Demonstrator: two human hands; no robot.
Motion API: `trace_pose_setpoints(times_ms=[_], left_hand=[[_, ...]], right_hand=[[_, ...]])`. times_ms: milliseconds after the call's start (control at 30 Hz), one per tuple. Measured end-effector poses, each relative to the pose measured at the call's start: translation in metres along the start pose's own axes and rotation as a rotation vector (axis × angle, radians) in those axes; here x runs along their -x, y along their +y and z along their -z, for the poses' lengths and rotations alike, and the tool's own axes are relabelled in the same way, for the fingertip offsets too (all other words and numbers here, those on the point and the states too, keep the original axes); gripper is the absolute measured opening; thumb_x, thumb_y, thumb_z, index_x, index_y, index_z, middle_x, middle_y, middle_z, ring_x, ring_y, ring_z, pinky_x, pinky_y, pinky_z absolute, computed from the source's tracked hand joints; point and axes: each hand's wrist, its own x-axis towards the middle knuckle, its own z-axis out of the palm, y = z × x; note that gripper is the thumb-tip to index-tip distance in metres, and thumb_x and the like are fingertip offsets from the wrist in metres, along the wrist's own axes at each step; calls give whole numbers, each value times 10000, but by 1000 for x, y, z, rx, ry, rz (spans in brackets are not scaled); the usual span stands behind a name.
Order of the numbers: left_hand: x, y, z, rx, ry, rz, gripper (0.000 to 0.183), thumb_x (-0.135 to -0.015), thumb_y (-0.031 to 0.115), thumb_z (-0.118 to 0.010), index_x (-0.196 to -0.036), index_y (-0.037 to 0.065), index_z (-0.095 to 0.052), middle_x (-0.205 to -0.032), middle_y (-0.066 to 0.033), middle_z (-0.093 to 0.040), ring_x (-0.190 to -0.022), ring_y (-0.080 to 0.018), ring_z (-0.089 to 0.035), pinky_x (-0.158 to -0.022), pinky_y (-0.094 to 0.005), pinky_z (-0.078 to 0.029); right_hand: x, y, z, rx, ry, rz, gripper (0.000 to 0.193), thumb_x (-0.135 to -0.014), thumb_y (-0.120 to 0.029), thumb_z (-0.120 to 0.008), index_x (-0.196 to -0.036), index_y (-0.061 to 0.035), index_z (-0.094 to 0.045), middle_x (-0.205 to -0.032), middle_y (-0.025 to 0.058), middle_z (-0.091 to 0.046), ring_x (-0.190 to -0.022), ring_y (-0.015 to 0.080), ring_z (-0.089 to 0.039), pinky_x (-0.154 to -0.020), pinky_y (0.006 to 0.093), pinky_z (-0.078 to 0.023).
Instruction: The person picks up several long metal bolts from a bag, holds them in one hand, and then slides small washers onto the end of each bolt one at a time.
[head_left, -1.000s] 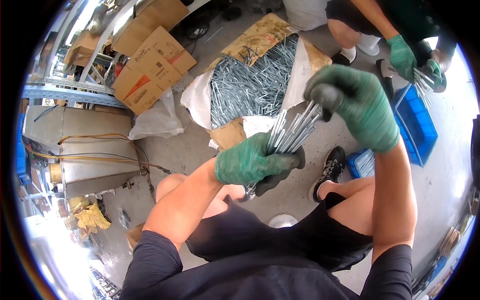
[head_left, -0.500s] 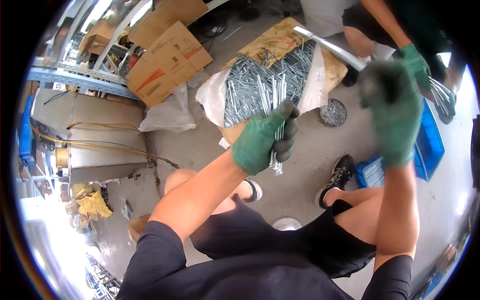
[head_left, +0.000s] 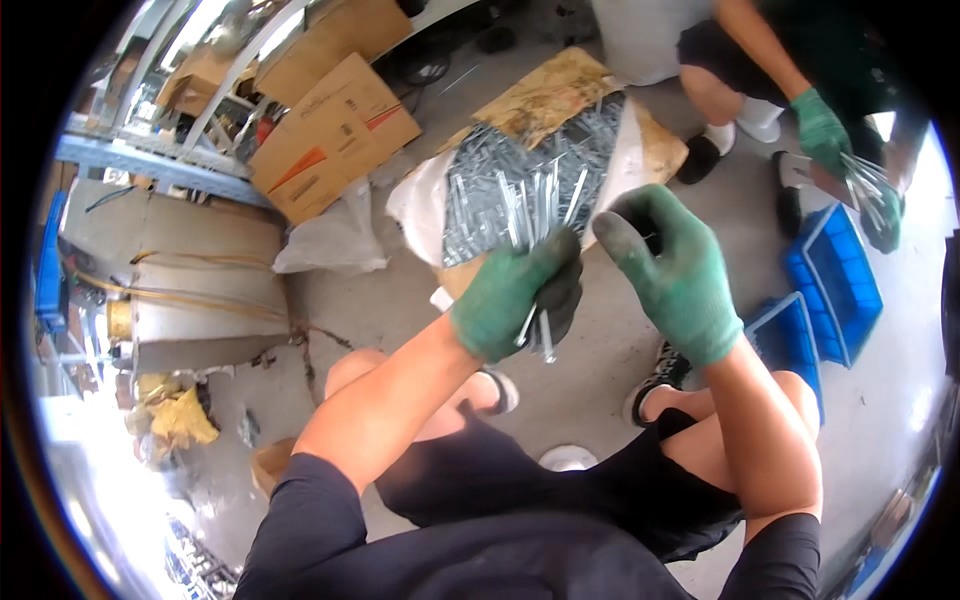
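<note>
My left hand (head_left: 515, 300), in a green glove with dark fingertips, is closed around a bundle of long silver bolts (head_left: 540, 205). They stand roughly upright in the fist, with a few headed ends showing below it. To its right, my right hand (head_left: 680, 280), gloved alike, is raised beside the bundle without touching it. Its fingers curl over with the thumb apart, and nothing shows between them. Beyond both hands lies a torn-open sack (head_left: 625, 170) heaped with loose bolts (head_left: 475, 205).
Blue plastic bins (head_left: 835, 290) stand at the right near my knee. At the far right a co-worker's gloved hand (head_left: 825, 130) is by another bunch of bolts (head_left: 868, 190). Cardboard boxes (head_left: 335, 130) and a metal cabinet (head_left: 210, 260) with cables are on the left.
My right hand has swung left and nearer, from over the blue bins to beside the bundle. My left hand has shifted slightly down and left, and the bolts in it now fan out more.
</note>
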Motion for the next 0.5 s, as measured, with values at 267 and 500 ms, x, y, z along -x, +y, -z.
trace_pose_setpoints(times_ms=[267,500], left_hand=[[7,-21,3,-68,-364,357,184,-919,208,-727,-977,83,-605,-806,29,-555,-694,-77,-558,-604,-235,-445],[-10,-19,-21,-741,-160,-35,483,-885,374,-709,-1211,35,-597,-797,-97,-666,-719,-220,-639,-648,-337,-528]], right_hand=[[0,12,-17,-644,-639,-108,269,-969,-261,-665,-1105,-32,-709,-912,8,-676,-836,96,-613,-742,271,-524],[-5,10,-3,-616,-232,-67,400,-1034,-386,-563,-822,-47,-582,-738,60,-618,-775,165,-643,-702,333,-541]])
